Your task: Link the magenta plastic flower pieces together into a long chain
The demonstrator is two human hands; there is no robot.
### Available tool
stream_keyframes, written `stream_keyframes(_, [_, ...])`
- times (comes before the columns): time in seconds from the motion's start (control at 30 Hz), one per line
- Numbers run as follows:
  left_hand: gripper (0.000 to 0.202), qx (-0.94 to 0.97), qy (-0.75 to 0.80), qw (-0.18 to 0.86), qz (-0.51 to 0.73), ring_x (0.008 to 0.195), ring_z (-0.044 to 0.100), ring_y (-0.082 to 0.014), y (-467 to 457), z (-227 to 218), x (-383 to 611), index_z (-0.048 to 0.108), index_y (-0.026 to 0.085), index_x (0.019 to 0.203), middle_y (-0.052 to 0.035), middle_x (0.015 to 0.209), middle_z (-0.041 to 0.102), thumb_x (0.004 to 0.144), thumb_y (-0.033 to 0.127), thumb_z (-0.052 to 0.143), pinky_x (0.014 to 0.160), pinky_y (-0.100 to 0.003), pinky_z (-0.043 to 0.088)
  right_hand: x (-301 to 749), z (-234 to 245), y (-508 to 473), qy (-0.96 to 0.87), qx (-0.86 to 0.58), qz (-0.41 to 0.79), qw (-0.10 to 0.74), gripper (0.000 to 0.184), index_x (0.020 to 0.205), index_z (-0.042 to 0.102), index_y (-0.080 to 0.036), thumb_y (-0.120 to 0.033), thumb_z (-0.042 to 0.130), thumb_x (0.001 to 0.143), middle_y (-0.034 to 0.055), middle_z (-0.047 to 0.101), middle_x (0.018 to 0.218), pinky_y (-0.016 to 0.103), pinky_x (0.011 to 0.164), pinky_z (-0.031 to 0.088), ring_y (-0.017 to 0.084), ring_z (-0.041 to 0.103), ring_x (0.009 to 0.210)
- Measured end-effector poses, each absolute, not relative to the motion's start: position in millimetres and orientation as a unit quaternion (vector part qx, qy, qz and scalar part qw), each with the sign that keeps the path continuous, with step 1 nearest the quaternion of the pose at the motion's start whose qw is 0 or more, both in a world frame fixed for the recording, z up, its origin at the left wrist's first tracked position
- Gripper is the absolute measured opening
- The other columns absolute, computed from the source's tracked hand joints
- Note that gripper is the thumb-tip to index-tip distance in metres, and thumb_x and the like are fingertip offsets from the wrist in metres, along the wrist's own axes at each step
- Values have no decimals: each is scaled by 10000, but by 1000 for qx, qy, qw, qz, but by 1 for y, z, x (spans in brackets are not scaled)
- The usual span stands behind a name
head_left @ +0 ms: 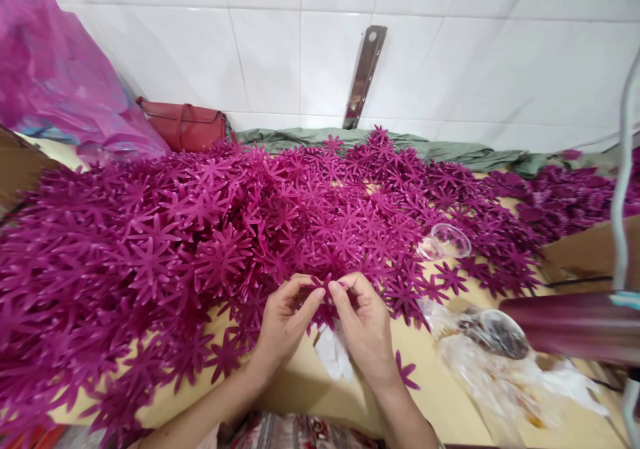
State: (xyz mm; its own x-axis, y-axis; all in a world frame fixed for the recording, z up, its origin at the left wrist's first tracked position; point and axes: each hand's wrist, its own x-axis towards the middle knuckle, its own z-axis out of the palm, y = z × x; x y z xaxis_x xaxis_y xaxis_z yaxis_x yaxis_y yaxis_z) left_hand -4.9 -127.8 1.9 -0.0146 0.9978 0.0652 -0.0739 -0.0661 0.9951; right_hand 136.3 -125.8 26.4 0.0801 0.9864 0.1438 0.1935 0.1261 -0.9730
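Observation:
My left hand [290,312] and my right hand [363,316] meet at the middle of the table, thumbs nearly touching. Between their thumbs and fingertips they pinch a magenta flower-shaped piece [326,282] with narrow petals; my fingers cover much of it. A wide heap of the same magenta flower pieces [220,249] spreads behind and to the left of my hands. Just below them lies a white cloth or glove [333,352], partly hidden by my right hand. One loose flower piece [406,371] rests to the right of my right wrist.
A clear plastic lid or cup [444,242] sits among the pieces. To the right are a plastic bag [480,369], a dark red cylinder [565,326] and a cardboard box [580,256]. A red purse [185,126] and pink plastic bag [65,69] stand at the back left.

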Motion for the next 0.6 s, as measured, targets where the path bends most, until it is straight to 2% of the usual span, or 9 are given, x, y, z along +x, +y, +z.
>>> stream_keyframes(0.13, [195,504,477,515,504,686,524,-104,-129,2,-6,646,190,938,24,766,593,942,384,664,665,-206,444,137,28,-125,-546,-525,397,518,241,867,605,-210,-417,575,988,-16,608,786,253,695,472,141,573,733])
stream_keyframes(0.27, [212,551,494,486,465,641,480,-102,-130,4,-6,654,180,942,31,712,567,953,392,635,617,-205,401,138,32,-126,-551,-522,352,548,190,1023,632,-225,-394,547,1004,33,687,971,311,869,516,181,654,930])
stream_keyframes(0.33, [197,562,501,468,462,656,504,-112,-129,4,-7,661,176,935,20,720,589,955,367,619,630,-209,411,135,38,-125,-582,-527,319,530,195,1097,639,-235,-382,581,984,56,708,1070,351,946,513,205,663,1030])
stream_keyframes(0.4, [164,566,491,464,473,700,553,-129,-128,2,-7,659,169,906,-2,758,629,947,318,603,663,-218,444,129,48,-120,-638,-532,284,478,275,1178,641,-236,-368,649,937,80,712,1184,401,1024,489,237,653,1134])
stream_keyframes(0.5, [112,576,459,472,485,752,599,-154,-127,-2,-8,650,155,867,-37,820,670,907,227,574,697,-239,485,113,67,-106,-729,-535,258,340,439,1306,620,-206,-340,695,895,125,691,1316,476,1077,457,295,627,1241])
stream_keyframes(0.57, [112,588,455,466,480,696,582,-146,-127,-5,-8,637,148,794,-35,776,667,867,184,561,662,-241,482,101,77,-95,-762,-540,265,240,531,1353,606,-166,-345,730,869,155,684,1347,500,1062,467,332,642,1242])
stream_keyframes(0.6, [133,591,460,458,479,640,554,-134,-127,-7,-8,617,148,728,-24,712,648,845,172,559,619,-233,460,96,79,-90,-774,-536,266,207,508,1347,616,-162,-333,720,879,151,706,1317,488,1052,473,327,665,1215])
